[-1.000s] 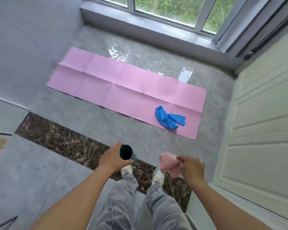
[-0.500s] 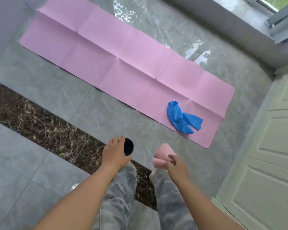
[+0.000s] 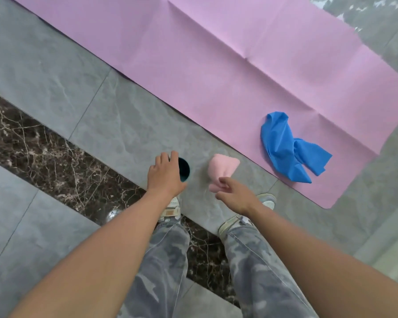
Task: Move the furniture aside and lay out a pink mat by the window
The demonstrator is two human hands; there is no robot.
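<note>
Mat (image 3: 216, 65) lies flat on the floor (image 3: 55, 65), spread lengthwise across the top of view, fold creases showing. The window is out of frame, so we can't check placement against it. We read the mat as thin, light and floppy: likely to slide on glossy tile and buckle if shoved mid-span. For any nudge we'd pinch a corner or the short edge and drag. A blue cloth (image 3: 283, 148) sits crumpled on its near right end; lift that first. Hands: left hand (image 3: 164, 177) is wrapped round a dark teal cup (image 3: 184, 169), and right hand (image 3: 236, 195) pinches a soft pink bundle (image 3: 222, 171). We'd need one hand freed.
</note>
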